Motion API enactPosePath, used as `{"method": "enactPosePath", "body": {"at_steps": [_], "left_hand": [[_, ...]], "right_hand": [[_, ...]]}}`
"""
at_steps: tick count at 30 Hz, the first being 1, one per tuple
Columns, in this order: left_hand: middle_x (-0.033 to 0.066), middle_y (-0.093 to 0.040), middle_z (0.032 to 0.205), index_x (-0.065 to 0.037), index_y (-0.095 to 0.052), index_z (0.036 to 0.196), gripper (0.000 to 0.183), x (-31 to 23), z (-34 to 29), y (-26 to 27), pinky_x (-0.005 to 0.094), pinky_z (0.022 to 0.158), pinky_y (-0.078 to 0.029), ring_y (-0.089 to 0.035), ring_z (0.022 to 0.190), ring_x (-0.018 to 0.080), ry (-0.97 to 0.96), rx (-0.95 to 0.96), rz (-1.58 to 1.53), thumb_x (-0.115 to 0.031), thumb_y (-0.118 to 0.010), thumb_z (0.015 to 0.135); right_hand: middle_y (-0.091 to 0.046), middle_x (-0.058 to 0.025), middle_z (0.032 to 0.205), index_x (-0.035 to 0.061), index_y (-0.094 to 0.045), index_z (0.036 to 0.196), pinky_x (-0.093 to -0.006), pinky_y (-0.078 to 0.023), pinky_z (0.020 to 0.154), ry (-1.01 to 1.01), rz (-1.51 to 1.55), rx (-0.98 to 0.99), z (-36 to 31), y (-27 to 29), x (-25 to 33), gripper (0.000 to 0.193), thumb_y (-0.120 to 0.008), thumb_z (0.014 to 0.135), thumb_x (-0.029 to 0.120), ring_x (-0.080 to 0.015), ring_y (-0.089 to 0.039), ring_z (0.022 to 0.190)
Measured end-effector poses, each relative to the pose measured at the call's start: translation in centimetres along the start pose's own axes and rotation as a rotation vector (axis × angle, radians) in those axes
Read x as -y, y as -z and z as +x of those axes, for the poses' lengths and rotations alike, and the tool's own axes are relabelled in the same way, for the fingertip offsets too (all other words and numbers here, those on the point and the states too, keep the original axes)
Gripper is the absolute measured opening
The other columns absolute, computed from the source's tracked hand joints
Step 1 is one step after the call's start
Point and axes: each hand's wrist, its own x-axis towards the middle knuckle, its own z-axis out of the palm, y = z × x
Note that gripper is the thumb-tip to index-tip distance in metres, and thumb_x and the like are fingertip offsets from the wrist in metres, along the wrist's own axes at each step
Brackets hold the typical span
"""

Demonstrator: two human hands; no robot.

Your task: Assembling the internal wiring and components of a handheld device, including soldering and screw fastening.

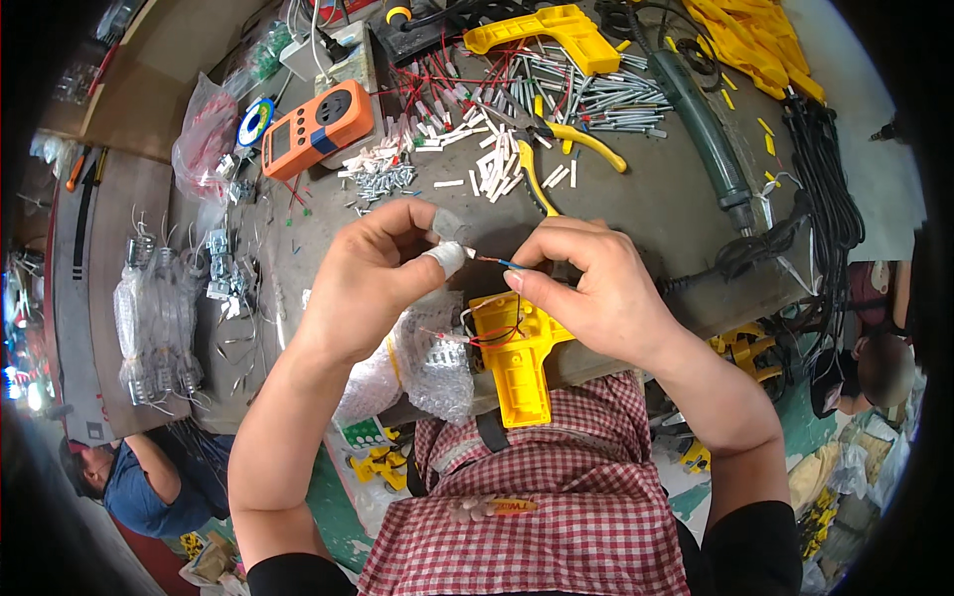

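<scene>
Pinching thin blue copper-ended wire (511, 265) mid-frame, the right hand (594, 286) could snap it by tugging; the taped left hand (373, 276) curls, its grip unclear.

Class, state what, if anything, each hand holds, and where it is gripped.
The right hand pinches a blue wire near its bare copper-coloured end. Whether the left hand holds anything cannot be told.

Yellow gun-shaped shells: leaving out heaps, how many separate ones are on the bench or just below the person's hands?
2: the far shell lies behind the metal rods; the near shell shows just below the right hand. Others may be hidden.
</scene>
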Motion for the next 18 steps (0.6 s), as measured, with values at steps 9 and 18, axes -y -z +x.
{"method": "enactPosePath", "body": {"at_steps": [9,18], "left_hand": [[0.0046,-0.062,0.096,-0.002,-0.056,0.101,0.025,-0.7,-0.6,-1.7,0.0263,0.083,-0.047,-0.059,0.089,0.0112,-0.038,-0.077,0.107,0.003,-0.065,0.079],[0.0077,-0.065,0.092,0.001,-0.061,0.093,0.023,-1.7,-1.2,-2.8,0.0287,0.079,-0.051,-0.064,0.086,0.0157,-0.370,0.045,0.819,0.006,-0.065,0.072]], "right_hand": [[-0.063,-0.0083,0.076,0.0028,-0.063,0.080,-0.0377,-0.041,0.071,-0.004,-0.008,0.024,0.0,0.1,0.0,0.015,-0.067,0.079,0.017,-0.0266,-0.062,0.075],[-0.062,-0.0096,0.077,0.0026,-0.061,0.078,-0.0375,-0.040,0.076,0.022,-0.049,0.132,0.2,0.9,-0.4,0.016,-0.067,0.079,0.017,-0.0277,-0.060,0.078]]}}
